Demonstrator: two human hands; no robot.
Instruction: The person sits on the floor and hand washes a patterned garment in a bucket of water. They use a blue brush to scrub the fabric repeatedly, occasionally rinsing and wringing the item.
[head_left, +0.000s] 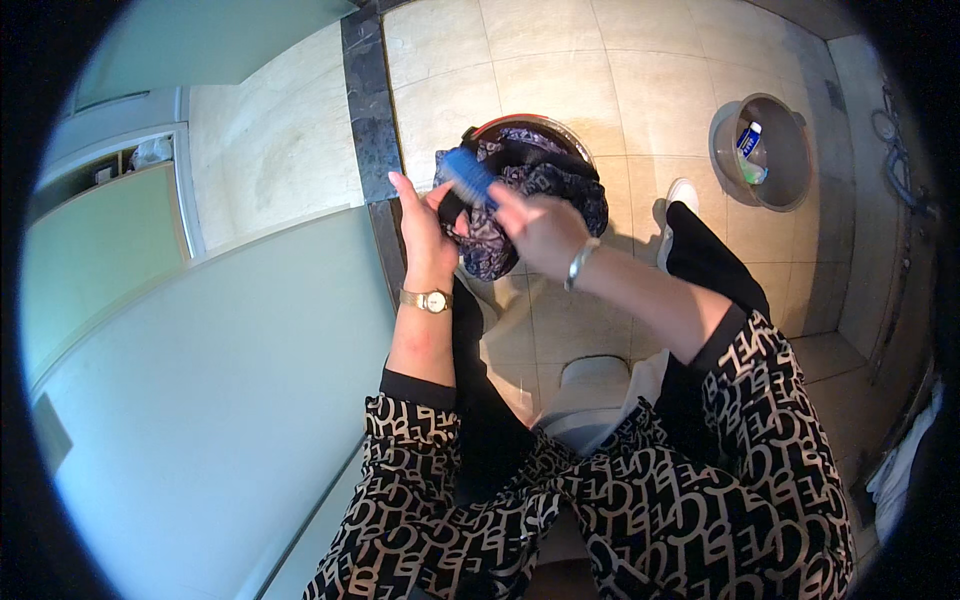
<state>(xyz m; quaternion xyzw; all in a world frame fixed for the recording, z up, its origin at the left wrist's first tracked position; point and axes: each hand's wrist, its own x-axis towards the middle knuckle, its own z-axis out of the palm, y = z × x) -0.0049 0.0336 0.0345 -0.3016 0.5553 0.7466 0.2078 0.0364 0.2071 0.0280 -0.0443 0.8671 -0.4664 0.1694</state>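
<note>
A blue scrubbing brush (466, 171), slightly blurred, is in my right hand (551, 232), its bristles over the cloth near my left fingers. My left hand (426, 232) grips the near left part of a dark patterned garment (555, 180), thumb sticking up away from it. The bunched garment spills over the near side of a round basin with a red rim (574, 133) on the floor. Cloth hides most of the basin's inside and its near edge.
A grey-brown plastic tub (795, 150) at the right holds a blue-and-white container (748, 140) bearing writing. Pale tiles (555, 82) cover the floor. On the left stand a frosted panel (225, 375) and a dark stone threshold (371, 105). A white fixture (592, 382) is between my legs.
</note>
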